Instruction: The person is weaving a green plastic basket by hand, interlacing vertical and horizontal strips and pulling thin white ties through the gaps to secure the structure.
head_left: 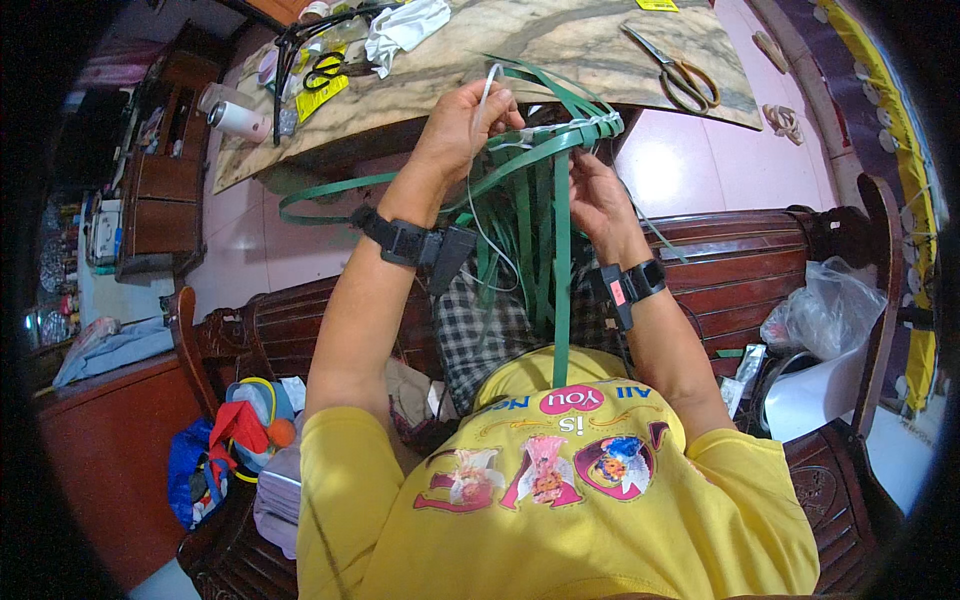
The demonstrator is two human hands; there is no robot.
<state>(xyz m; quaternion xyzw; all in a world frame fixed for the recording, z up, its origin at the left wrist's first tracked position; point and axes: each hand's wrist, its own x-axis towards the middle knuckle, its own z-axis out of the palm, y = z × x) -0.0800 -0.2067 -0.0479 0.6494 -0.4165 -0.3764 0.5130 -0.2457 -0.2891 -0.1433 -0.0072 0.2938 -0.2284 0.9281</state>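
Green plastic straps (562, 270) hang in a bundle in front of my lap, and their upper ends meet in a woven band with white strip (575, 124) laced along it. My left hand (472, 122) is closed at the band's left end, its fingers pinched on a thin white strip (487, 100) that loops up over the hand and down past the wrist. Lower and to the right, my right hand (600, 200) grips the green work from beneath the band. Its fingertips are partly hidden behind the straps. One long green strap bends out to the left beneath my left forearm.
Ahead stands a marble-patterned table (560, 40) with large scissors (680, 80), small black scissors (324, 70), a white cloth (405, 32) and a white cup (240, 121). I sit on a dark wooden bench (740, 250); a clear plastic bag (825, 310) lies at the right.
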